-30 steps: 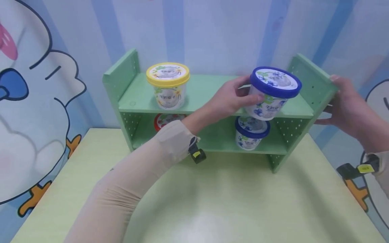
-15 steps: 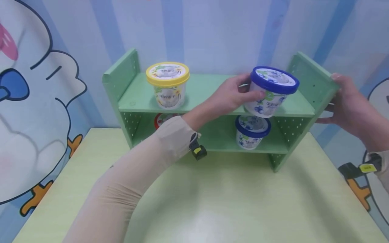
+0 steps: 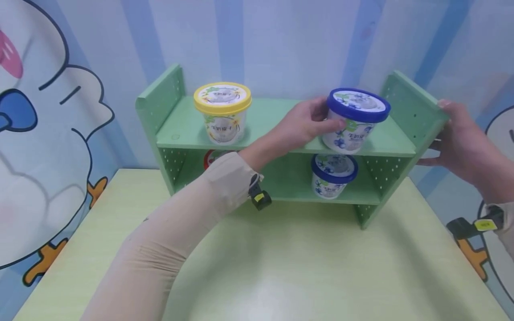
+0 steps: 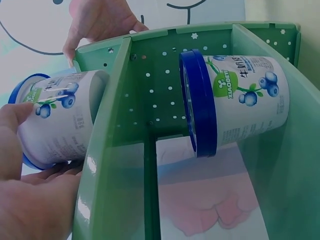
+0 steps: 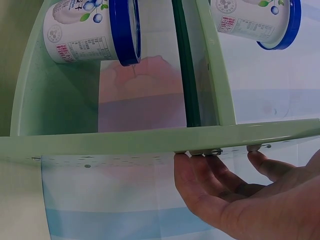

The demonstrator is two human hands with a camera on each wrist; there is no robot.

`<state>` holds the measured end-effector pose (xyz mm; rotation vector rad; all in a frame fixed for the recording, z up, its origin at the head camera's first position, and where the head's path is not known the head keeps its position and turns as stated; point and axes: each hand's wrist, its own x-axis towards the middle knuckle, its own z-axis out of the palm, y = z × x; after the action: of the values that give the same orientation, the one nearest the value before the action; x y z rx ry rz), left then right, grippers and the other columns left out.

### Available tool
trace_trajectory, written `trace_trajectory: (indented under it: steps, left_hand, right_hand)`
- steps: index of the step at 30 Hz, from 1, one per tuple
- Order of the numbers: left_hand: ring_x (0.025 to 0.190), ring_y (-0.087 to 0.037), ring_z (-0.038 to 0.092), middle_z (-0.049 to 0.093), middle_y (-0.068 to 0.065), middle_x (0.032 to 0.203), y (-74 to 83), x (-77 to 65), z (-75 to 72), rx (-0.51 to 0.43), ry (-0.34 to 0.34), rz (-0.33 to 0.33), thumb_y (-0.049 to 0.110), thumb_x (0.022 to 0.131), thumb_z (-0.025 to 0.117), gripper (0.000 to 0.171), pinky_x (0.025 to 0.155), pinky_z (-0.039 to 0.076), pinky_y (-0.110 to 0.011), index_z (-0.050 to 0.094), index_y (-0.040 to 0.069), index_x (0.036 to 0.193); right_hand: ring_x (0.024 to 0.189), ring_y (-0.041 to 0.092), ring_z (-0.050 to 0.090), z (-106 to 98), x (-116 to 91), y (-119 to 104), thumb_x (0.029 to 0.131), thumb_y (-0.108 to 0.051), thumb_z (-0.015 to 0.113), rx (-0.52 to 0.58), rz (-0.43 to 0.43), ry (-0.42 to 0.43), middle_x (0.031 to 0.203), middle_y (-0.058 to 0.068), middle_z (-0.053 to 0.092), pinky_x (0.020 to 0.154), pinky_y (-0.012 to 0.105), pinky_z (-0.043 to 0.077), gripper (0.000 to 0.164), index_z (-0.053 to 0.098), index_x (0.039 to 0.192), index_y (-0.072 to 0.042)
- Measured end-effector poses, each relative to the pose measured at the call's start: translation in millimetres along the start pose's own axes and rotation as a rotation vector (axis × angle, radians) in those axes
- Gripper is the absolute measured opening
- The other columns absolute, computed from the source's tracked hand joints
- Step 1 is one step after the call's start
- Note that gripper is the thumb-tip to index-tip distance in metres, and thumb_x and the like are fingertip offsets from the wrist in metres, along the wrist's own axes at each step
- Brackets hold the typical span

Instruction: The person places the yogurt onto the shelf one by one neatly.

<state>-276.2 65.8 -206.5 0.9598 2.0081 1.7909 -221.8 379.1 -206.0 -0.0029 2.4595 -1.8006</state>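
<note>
My left hand (image 3: 307,127) grips a white paper tub with a blue lid (image 3: 355,120), blueberries printed on its side. Thumb and fingers wrap it from the left. In the head view its base overlaps the upper board's front edge, at the right end of a green two-tier shelf (image 3: 277,107). A matching blue-lidded tub (image 4: 250,100) stands below on the lower board. At the shelf's right side panel is my right hand (image 3: 466,147); its fingertips (image 5: 182,160) press the panel's outer face, as the right wrist view shows.
A yellow-lidded tub (image 3: 222,116) stands on the upper board's left part. Under it, a red-lidded tub (image 3: 213,157) is mostly hidden behind my left forearm. The shelf stands on a pale table (image 3: 305,263) against a cartoon-printed wall (image 3: 273,44).
My left hand has shifted the blue-lidded tub slightly left and back over the upper board. The right hand stays at the side panel.
</note>
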Motion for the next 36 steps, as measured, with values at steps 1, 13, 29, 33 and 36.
trace_trajectory:
  steps: [1, 13, 29, 33, 36]
  left_hand:
    - [0.127, -0.010, 0.047, 0.046, -0.006, 0.147, -0.3, -0.3, -0.4, 0.012, -0.003, 0.002, 0.014, 0.091, 0.072, 0.069, 0.098, 0.041, -0.017, 0.037, 0.007, 0.150]
    - [0.131, -0.008, 0.042, 0.042, -0.002, 0.150, 2.2, 1.0, -2.6, 0.085, -0.009, -0.031, 0.023, 0.091, 0.072, 0.074, 0.103, 0.037, -0.020, 0.033, 0.010, 0.152]
    - [0.133, -0.004, 0.038, 0.037, 0.002, 0.153, 5.9, 2.8, -1.1, 0.099, 0.019, -0.058, 0.024, 0.092, 0.070, 0.079, 0.103, 0.035, -0.016, 0.025, 0.014, 0.156]
    - [0.134, -0.003, 0.036, 0.034, 0.003, 0.155, 6.0, 1.1, -1.6, 0.102, 0.005, -0.059, 0.026, 0.092, 0.071, 0.081, 0.104, 0.034, -0.016, 0.023, 0.015, 0.156]
    - [0.134, -0.002, 0.036, 0.034, 0.004, 0.155, 6.6, -1.2, -1.8, 0.097, 0.004, -0.056, 0.028, 0.092, 0.071, 0.082, 0.105, 0.034, -0.018, 0.023, 0.016, 0.157]
  right_hand:
    - [0.136, 0.046, 0.021, -0.2, -0.1, 0.4, 0.096, -0.069, 0.022, 0.002, 0.002, 0.001, 0.150, 0.009, 0.029, 0.094, 0.081, 0.022, 0.065, 0.032, 0.150, -0.034]
    - [0.131, 0.040, 0.028, -5.6, -2.9, 1.0, 0.097, -0.065, 0.027, 0.035, 0.011, -0.009, 0.141, 0.004, 0.039, 0.083, 0.069, 0.045, 0.061, 0.034, 0.149, -0.032]
    - [0.130, 0.039, 0.030, -7.7, -2.1, -2.3, 0.098, -0.065, 0.029, 0.072, 0.010, -0.023, 0.140, 0.006, 0.040, 0.076, 0.058, 0.052, 0.061, 0.036, 0.147, -0.029]
    - [0.127, 0.037, 0.033, -9.3, -2.0, -1.3, 0.097, -0.064, 0.031, 0.088, 0.011, -0.023, 0.139, 0.005, 0.041, 0.071, 0.046, 0.054, 0.060, 0.038, 0.146, -0.028]
    - [0.129, 0.039, 0.031, -10.2, -1.4, -0.9, 0.097, -0.065, 0.030, 0.063, 0.008, -0.015, 0.139, 0.005, 0.040, 0.071, 0.046, 0.053, 0.061, 0.037, 0.146, -0.030]
